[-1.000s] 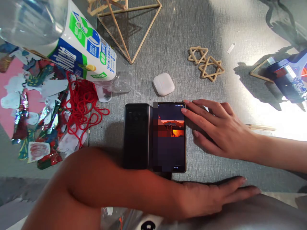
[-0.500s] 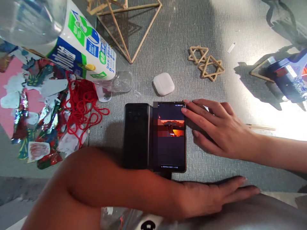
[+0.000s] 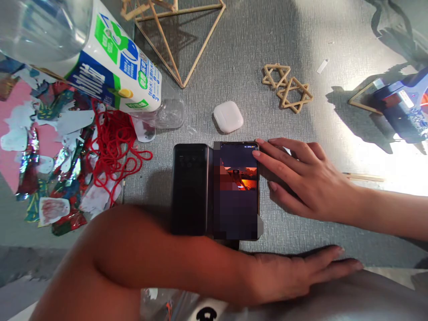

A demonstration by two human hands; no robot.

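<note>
A smartphone [image 3: 240,178], its screen lit with an orange sunset-like picture, rests on the grey table in front of me; parts of it are blurred into blocks. Touching its upper right edge are the fingertips of my right hand [image 3: 304,178], fingers spread and not wrapped around it. Close along the phone's left side is a black block [image 3: 190,191] that looks like a power bank. My left forearm crosses below both. At the table's near edge my left hand [image 3: 294,276] lies with fingers stretched out, holding nothing.
Above the phone lies a white earbud case [image 3: 228,117]. Two small stick stars [image 3: 295,95] are farther right, a wooden stick frame [image 3: 200,44] behind. A large plastic bottle [image 3: 117,62], red cord [image 3: 113,151] and foil scraps [image 3: 53,209] crowd the left. A blue tool [image 3: 397,104] stands right.
The picture on the phone screen has changed slightly. Both hands and the objects on the table stay where they were.
</note>
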